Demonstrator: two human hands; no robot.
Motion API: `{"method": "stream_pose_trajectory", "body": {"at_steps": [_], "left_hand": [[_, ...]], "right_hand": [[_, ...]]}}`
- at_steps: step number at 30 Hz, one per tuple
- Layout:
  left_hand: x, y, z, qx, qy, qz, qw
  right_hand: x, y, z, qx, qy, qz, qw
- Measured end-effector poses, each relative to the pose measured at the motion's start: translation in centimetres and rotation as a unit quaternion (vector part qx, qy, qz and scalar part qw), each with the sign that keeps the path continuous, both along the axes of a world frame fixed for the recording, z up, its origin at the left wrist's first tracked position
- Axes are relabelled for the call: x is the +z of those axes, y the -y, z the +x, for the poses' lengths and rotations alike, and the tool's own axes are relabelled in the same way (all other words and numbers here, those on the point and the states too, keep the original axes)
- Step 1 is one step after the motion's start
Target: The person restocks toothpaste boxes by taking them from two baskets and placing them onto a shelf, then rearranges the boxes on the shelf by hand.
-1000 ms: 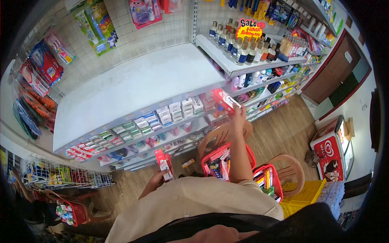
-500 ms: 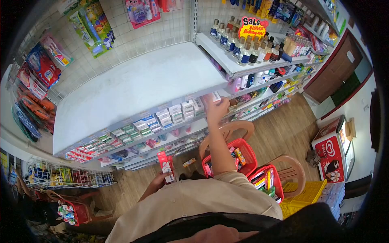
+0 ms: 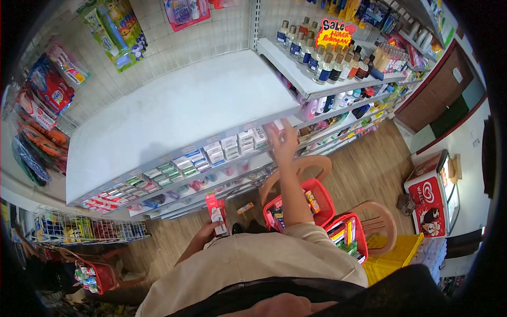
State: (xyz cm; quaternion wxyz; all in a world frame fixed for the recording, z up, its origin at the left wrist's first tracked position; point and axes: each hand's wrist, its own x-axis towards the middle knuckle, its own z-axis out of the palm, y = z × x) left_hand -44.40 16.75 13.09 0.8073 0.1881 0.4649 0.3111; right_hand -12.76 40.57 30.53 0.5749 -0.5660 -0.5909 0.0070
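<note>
My left hand (image 3: 210, 231) holds a red-and-white box (image 3: 216, 214) upright in front of my body. At the right end of the shelf below the bare white top shelf (image 3: 174, 100), my right hand (image 3: 285, 143) has its fingers around a small white-and-red box (image 3: 275, 127). Just left of it stand rows of small white boxes (image 3: 246, 141). Farther left, that same shelf carries green-and-white boxes (image 3: 168, 173) and red ones (image 3: 100, 204).
Two red baskets (image 3: 323, 196) of boxed goods sit by plastic chairs (image 3: 381, 222). Glass bottles (image 3: 323, 71) stand on the right shelf. A yellow crate (image 3: 391, 256) and a freezer (image 3: 429, 198) are at right. A person's dark clothing (image 3: 50, 272) shows at lower left.
My right hand has turned and moved slightly, and the small box it holds sits farther under the top shelf's edge. My left hand keeps its box in nearly the same place.
</note>
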Motion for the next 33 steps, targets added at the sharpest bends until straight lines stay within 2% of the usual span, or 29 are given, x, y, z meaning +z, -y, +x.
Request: {"method": "stream_pose_trajectory", "body": {"at_steps": [1,3,5,7,16,23,24,26,28,29,31,33], "left_hand": [[0.3,-0.2,0.2,0.000,0.000,-0.001,1.000],[0.4,-0.3,0.5,0.014,-0.010,0.048,0.999],[-0.2,-0.5,0.3,0.007,0.018,0.048,0.999],[0.3,-0.4,0.2,0.004,0.045,0.048,0.998],[1.1,-0.7,0.0,-0.003,0.024,0.003,1.000],[0.7,-1.2,-0.2,-0.028,0.069,0.050,0.996],[1.2,-1.4,-0.1,-0.042,0.096,0.067,0.992],[3.6,-1.5,0.1,-0.035,0.078,0.072,0.994],[5.0,-1.9,0.0,-0.095,0.092,0.121,0.984],[5.7,-1.9,0.0,-0.107,0.087,0.146,0.980],[6.6,-1.9,0.0,-0.118,0.096,0.143,0.978],[7.7,-2.0,0.1,-0.132,0.105,0.141,0.976]], "right_hand": [[-0.2,-0.3,-0.1,0.016,-0.037,-0.013,0.999],[-0.3,-0.7,0.1,0.017,-0.039,-0.018,0.999],[-0.4,-0.9,0.2,0.020,-0.041,-0.026,0.999],[-0.4,-1.0,0.0,-0.020,0.040,0.010,0.999],[-0.2,-1.2,-0.4,-0.026,0.061,0.008,0.998],[-0.5,-1.1,-0.3,-0.015,0.068,0.007,0.998],[0.0,-0.9,-0.4,-0.008,0.056,-0.023,0.998],[0.3,-0.3,-0.7,0.001,0.044,-0.052,0.998],[0.3,1.2,-1.4,-0.015,-0.038,0.060,0.997],[0.0,2.8,-2.1,-0.024,-0.109,0.061,0.992],[-2.9,6.3,-2.7,-0.022,-0.157,0.024,0.987],[-5.2,10.7,-4.6,0.045,-0.163,-0.043,0.985]]}}
